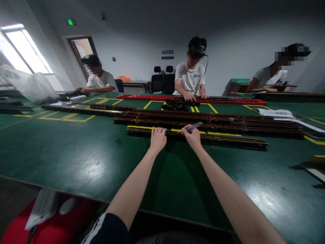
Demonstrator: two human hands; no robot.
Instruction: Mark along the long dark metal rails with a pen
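Observation:
My left hand (157, 138) rests palm down on the nearest long dark rail (228, 139), fingers curled over its top edge. Just to its right, my right hand (193, 135) is closed round a thin pen-like tool (193, 126) whose tip points up and to the right, above the same rail. The rail lies across the green table (76, 159) and reaches far to the right. What the left fingers grip beyond the rail edge is hidden.
More long dark rails (203, 118) lie stacked behind. A red strip (228, 100) and a pile of small black parts (177, 104) sit before a person opposite; two more people sit at the far left and right. Paper sheets (276, 113) lie right; a red object (56, 227) sits below the table edge.

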